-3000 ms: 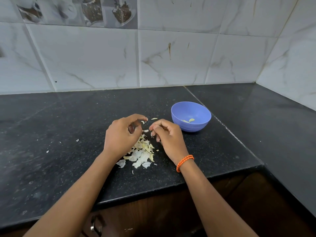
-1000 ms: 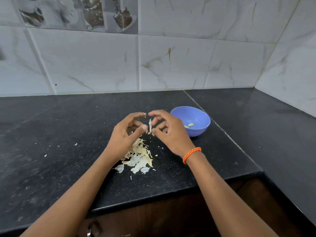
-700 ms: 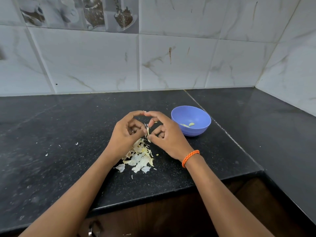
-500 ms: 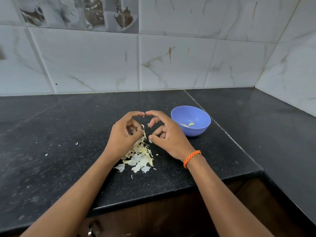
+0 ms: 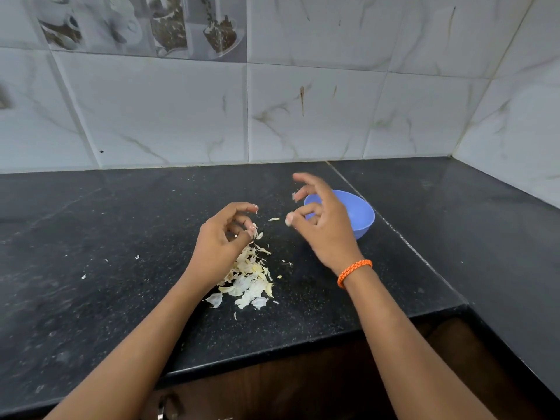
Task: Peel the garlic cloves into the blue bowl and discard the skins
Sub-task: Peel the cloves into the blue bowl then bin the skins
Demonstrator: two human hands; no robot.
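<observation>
Blue bowl (image 5: 363, 216) beside counter seam (image 5: 403, 241)

I see a black speckled stone tabletop (image 5: 91, 237) running left to right and turning along the right wall into a corner at the far right. A thin seam (image 5: 378, 221) crosses it diagonally. Behind it stands a wall of pale marble-look tiles (image 5: 157, 110) with grey and brown veins; a printed decor tile (image 5: 145, 24) with cups sits at the upper left. Under the near edge I make out dark brown wooden cabinet fronts (image 5: 303, 389). The light is soft and even.
</observation>
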